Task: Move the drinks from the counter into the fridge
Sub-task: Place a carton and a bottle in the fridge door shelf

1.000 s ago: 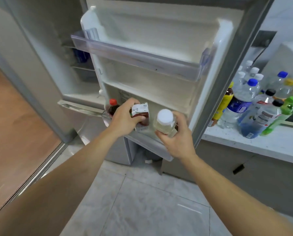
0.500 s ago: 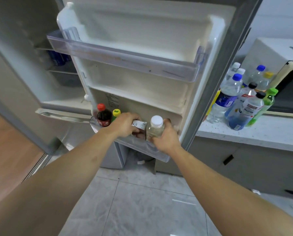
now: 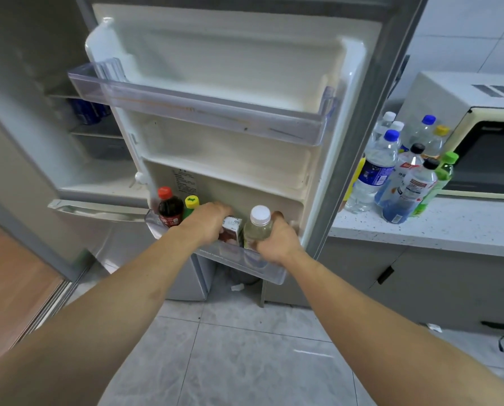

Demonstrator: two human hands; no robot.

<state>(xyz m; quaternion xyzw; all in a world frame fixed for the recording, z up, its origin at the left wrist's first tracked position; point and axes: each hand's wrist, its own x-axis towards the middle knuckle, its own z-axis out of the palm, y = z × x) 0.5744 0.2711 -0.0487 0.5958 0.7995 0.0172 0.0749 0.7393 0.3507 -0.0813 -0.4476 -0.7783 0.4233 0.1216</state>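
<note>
Gripping carton (image 3: 231, 230), bottle (image 3: 258, 228) between hands (image 3: 206, 222)

Pale grey marbled floor tiles (image 3: 245, 356) fill the lower centre; a wood floor (image 3: 13, 282) lies at lower left behind a metal threshold. Grey cabinets (image 3: 421, 282) run at right under a speckled white table (image 3: 438, 227), white wall tiles (image 3: 467, 33) above, upper right.

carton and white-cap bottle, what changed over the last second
Both went down into the bottom door shelf: the left hand lowered the small carton, the right hand lowered the white-capped bottle beside it. Both hands still grip them. The red-capped cola bottle and yellow-capped bottle stayed in the shelf, and the bottles on the counter stayed too.
</note>
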